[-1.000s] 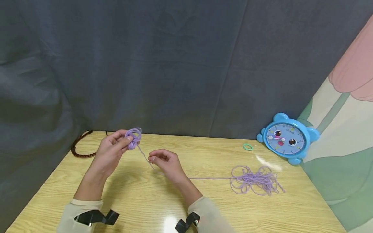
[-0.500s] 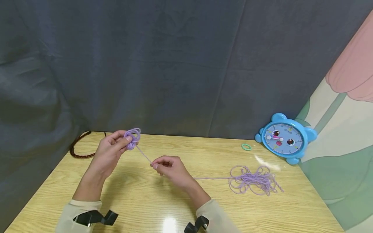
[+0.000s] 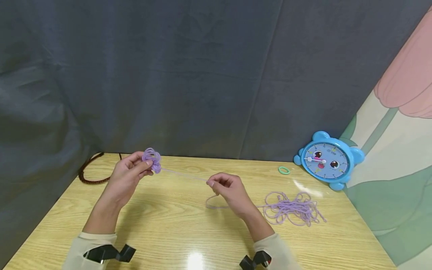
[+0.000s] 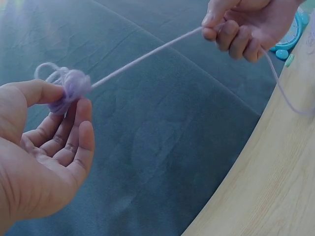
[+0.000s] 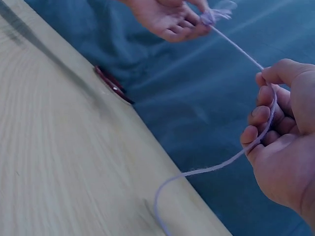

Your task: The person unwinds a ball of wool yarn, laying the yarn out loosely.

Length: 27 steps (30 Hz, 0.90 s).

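Observation:
A small looped bundle of purple yarn (image 3: 153, 160) is pinched between the thumb and fingers of my left hand (image 3: 126, 176), above the table's left side. From it one strand of yarn (image 4: 147, 58) stretches taut to my right hand (image 3: 229, 191), where thumb and forefinger pinch it. Past that pinch, the strand runs down across the palm in the right wrist view and curves onto the table. It leads to a loose, tangled pile of purple yarn (image 3: 297, 209) lying on the right side.
A wooden table (image 3: 162, 232) spans the view, with a dark curtain (image 3: 189, 75) behind it. A blue clock (image 3: 327, 161) leans at the back right, near a green ring (image 3: 284, 170). A brown braided cord (image 3: 91, 181) lies at the back left.
My right hand has moved right, away from the left hand, and the strand between them is longer and straighter. A slack loop of strand now shows below the right hand. The left hand stays nearly still.

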Motion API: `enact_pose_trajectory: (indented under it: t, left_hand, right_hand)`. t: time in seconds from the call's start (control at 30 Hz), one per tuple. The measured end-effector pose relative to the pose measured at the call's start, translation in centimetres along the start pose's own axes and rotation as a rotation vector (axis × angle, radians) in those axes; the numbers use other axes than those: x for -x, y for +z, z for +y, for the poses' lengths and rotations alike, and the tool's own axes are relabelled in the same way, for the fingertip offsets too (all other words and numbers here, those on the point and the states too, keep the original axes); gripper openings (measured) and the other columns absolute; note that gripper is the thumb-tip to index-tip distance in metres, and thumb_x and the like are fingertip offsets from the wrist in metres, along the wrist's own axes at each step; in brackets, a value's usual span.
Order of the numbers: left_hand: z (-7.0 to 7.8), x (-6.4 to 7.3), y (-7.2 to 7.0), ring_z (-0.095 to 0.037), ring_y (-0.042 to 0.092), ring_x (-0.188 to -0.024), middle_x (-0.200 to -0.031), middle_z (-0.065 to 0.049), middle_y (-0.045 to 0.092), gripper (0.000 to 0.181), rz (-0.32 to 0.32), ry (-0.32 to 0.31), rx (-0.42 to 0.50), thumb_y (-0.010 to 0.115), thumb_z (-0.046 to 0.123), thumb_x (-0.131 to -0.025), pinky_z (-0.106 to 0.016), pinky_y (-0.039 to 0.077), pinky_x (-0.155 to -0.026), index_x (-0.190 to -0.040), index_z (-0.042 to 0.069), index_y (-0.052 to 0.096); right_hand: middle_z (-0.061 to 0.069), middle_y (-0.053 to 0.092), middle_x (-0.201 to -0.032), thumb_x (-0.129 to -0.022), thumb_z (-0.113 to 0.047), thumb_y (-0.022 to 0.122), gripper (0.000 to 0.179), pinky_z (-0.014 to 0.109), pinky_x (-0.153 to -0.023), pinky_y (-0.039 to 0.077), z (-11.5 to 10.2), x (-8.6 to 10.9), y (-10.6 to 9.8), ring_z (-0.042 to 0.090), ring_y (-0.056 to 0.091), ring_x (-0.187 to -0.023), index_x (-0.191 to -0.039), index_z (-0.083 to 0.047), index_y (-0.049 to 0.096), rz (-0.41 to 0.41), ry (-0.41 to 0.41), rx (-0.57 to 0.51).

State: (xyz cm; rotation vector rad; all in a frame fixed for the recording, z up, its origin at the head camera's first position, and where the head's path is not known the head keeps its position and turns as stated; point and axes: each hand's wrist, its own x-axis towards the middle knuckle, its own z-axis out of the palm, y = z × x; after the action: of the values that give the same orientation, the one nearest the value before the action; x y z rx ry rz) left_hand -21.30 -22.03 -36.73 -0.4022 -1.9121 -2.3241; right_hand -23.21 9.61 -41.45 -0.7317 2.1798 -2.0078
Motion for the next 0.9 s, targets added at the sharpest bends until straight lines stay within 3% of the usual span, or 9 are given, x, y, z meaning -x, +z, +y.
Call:
enact_pose_trajectory:
  t: [0.23, 0.53, 0.9]
  left_hand:
    - [0.0, 0.1, 0.0, -0.007, 0.07, -0.092, -0.103, 0.005, 0.072, 0.013, -0.009, -0.007, 0.006, 0.058, 0.006, -0.105, -0.021, 0.057, -0.081, -0.116, 0.009, 0.063]
    - [0.1, 0.1, -0.1, -0.007, 0.07, -0.091, -0.1, 0.005, 0.073, 0.006, -0.003, 0.004, 0.01, 0.059, 0.007, -0.104, -0.022, 0.057, -0.081, -0.105, 0.009, 0.065]
    - [0.1, 0.2, -0.1, -0.008, 0.067, -0.09, -0.098, 0.006, 0.071, 0.008, 0.021, -0.018, -0.053, 0.062, 0.008, -0.103, -0.021, 0.056, -0.084, -0.104, 0.012, 0.069]
  right_hand:
    - [-0.004, 0.057, -0.079, -0.102, -0.018, 0.065, 0.019, 0.026, -0.069, 0.048, -0.4, 1.0, -2.2, 0.014, 0.05, -0.075, -0.105, 0.0, 0.07, 0.03, -0.001, 0.042]
    - [-0.006, 0.056, -0.076, -0.102, -0.017, 0.066, 0.013, 0.027, -0.071, 0.049, -0.5, 2.2, -5.0, 0.01, 0.052, -0.073, -0.101, -0.005, 0.071, 0.116, -0.009, 0.062]
    - [-0.007, 0.056, -0.074, -0.103, -0.007, 0.061, 0.015, 0.025, -0.07, 0.048, -0.9, 3.4, -8.6, 0.008, 0.05, -0.072, -0.095, -0.013, 0.073, 0.25, -0.051, -0.029]
